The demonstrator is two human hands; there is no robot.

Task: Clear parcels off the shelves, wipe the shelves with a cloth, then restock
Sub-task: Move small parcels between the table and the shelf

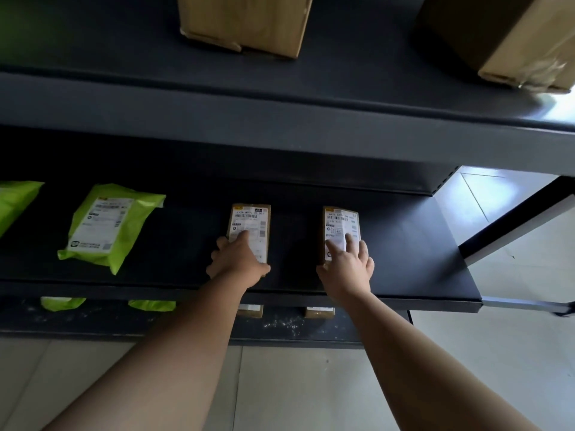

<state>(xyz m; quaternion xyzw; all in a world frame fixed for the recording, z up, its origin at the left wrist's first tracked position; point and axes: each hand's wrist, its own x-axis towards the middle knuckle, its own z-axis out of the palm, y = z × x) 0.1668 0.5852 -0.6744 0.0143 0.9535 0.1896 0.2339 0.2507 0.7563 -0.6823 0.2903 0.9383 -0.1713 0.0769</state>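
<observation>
Two small brown boxes with white shipping labels lie side by side on the dark middle shelf [404, 244]. My left hand [238, 259] covers the near end of the left box [249, 222], thumb on its left side and fingers over the label. My right hand [347, 269] straddles the near end of the right box [340, 220], with its thumb at the left edge and spread fingers across the top. Both boxes rest flat on the shelf.
A green mailer bag [109, 225] lies left of the boxes, with another [15, 197] at the far left. Two large cardboard boxes [245, 23] [504, 38] stand on the upper shelf. The dusty lower shelf [280, 325] holds green bags and small brown boxes. Pale floor tiles lie below.
</observation>
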